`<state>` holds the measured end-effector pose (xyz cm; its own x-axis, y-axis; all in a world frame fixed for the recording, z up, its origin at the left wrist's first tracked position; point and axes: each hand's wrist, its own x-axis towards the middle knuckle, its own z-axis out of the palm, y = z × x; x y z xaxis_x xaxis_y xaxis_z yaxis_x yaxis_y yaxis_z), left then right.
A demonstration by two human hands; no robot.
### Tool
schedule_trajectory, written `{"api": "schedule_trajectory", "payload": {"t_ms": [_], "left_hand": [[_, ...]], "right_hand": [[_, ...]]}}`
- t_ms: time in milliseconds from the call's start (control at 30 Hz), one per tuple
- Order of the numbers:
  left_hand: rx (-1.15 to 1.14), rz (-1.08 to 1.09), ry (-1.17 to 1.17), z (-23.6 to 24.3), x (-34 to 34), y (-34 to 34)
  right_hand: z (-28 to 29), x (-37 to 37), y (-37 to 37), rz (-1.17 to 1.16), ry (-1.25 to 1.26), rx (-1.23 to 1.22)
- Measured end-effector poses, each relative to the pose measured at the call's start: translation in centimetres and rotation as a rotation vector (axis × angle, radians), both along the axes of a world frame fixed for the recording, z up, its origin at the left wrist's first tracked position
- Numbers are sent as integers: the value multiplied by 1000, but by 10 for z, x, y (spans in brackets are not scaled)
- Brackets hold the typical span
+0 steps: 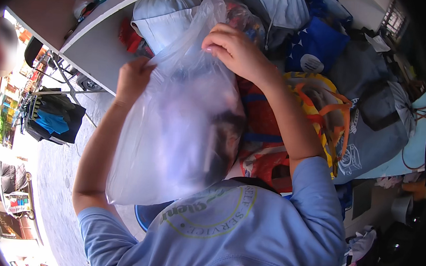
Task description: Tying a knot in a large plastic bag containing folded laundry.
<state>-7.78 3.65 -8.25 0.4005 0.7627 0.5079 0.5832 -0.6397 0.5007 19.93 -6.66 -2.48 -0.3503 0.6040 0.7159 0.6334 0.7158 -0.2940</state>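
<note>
A large clear plastic bag (135, 162) hangs in front of my chest. Inside it, blurred through the plastic, are pale and dark items that look like folded cloth. My left hand (134, 79) is closed on the left side of the bag's upper edge. Higher up and to the right, my right hand (233, 49) pinches the plastic near the bag's gathered top. Between the two hands the plastic is stretched and creased.
Behind the bag, a white-edged shelf (93, 28) holds stuffed pale bags (169, 22). To the right are a blue bag (312, 46), a yellow bag with orange handles (325, 109) and a large grey bag (372, 140). Dark clothes hang on a rack (54, 115) at left.
</note>
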Motion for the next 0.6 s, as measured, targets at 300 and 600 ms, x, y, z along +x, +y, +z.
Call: {"api": "schedule_trajectory", "payload": {"t_ms": [300, 600], "left_hand": [[-155, 137, -29, 75, -35, 29], [112, -27, 81, 99, -11, 37]], "right_hand": [[4, 17, 4, -65, -95, 14], [25, 50, -22, -170, -255, -217]]}}
